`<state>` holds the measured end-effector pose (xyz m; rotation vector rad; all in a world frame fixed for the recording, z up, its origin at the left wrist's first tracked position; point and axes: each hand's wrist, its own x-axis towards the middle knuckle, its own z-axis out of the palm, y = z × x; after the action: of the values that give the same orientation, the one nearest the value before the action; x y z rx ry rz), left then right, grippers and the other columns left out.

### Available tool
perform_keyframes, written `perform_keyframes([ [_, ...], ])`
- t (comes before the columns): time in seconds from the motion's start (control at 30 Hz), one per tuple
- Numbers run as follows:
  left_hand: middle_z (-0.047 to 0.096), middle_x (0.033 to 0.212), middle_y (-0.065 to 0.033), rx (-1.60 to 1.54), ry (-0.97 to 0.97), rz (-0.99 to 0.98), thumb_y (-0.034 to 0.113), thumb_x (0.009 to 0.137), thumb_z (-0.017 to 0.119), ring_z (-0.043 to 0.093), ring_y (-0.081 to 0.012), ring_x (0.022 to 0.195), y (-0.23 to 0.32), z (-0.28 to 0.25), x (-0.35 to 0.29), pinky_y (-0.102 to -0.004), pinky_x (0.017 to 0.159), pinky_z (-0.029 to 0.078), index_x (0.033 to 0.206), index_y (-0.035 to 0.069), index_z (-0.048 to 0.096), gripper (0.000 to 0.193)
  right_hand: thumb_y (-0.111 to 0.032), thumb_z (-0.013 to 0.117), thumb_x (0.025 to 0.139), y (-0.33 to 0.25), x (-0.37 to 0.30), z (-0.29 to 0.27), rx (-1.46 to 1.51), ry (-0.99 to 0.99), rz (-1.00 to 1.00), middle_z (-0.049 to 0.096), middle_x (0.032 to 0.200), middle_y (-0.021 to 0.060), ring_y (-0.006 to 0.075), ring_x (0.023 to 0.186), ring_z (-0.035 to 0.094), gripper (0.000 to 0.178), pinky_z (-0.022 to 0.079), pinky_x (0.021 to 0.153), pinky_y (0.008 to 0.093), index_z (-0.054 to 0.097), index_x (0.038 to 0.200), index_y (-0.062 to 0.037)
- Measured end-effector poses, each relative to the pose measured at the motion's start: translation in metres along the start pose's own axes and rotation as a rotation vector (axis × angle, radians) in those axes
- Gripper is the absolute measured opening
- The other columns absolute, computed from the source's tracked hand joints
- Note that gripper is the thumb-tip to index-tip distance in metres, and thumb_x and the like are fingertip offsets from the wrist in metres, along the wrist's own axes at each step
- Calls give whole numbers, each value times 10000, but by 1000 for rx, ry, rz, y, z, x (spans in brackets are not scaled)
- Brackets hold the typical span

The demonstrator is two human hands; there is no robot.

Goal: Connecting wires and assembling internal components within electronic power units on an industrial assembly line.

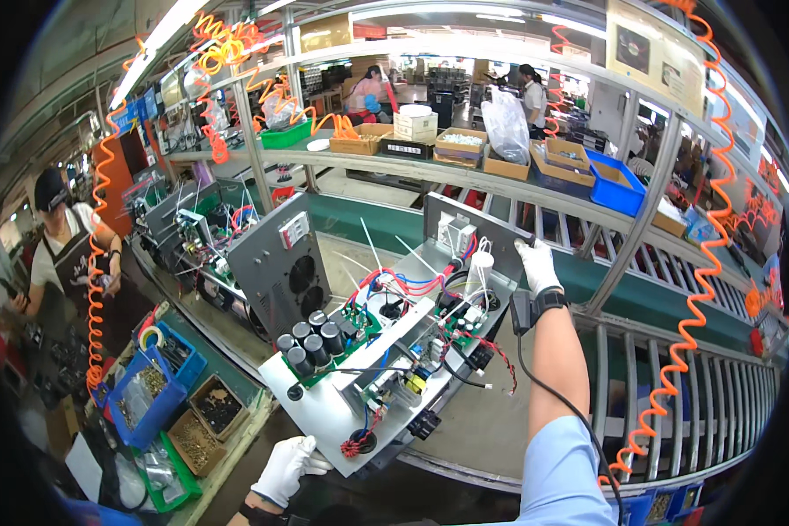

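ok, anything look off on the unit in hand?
No clear spill or damage. One oddity: a black lead pokes out past the right side of the unit, its white plug apparently unconnected.

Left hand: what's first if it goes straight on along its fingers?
The left hand would likely meet the near edge of the plate first; whether it already touches is unclear.

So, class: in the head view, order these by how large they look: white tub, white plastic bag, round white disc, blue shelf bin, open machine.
1. Open machine
2. Blue shelf bin and white plastic bag: too alike to rank
3. White tub
4. Round white disc
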<state>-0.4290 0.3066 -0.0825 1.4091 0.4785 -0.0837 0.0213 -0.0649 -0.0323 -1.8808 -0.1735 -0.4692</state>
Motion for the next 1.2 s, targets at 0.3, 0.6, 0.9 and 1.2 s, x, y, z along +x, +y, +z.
perform_keyframes([
  [0.3, 635, 868, -98, 656, 340, 221, 198, 900, 552, 619, -196, 841, 25, -38, 42, -330, 743, 503, 1054, -24, 584, 272, -207, 606, 878, -33, -138, -89, -142, 277, -46, 648, 722, 72, 138, 636, 553, 236, 448, 618, 319, 649, 1022, -25],
  [0.6, 664, 859, -126, 635, -101, 584, 86, 882, 557, 641, -217, 765, 15, 61, -20, -302, 704, 504, 1011, 8, 631, 168, -229, 615, 872, -110, -311, -146, -341, 382, 259, 641, 790, 171, 296, 667, 624, 296, 466, 634, 369, 580, 1031, 18],
  [0.9, 619, 953, -79, 819, -300, 1296, 17, 721, 641, 606, -263, 870, 11, 126, 4, -369, 687, 478, 1038, 73, 612, 322, -30, 635, 681, -212, -369, -88, -345, -460, -682, 613, 982, 115, 275, 908, 589, 444, 460, 844, 382, 546, 1116, -21],
  [1.2, 604, 871, -124, 995, -276, 1077, 110, 731, 649, 599, -295, 771, -6, 122, 0, -404, 643, 468, 1007, 56, 568, 293, -139, 591, 779, -142, -390, -50, -887, -488, -632, 617, 1041, 53, 206, 969, 609, 341, 324, 1005, 473, 585, 1120, -141],
])
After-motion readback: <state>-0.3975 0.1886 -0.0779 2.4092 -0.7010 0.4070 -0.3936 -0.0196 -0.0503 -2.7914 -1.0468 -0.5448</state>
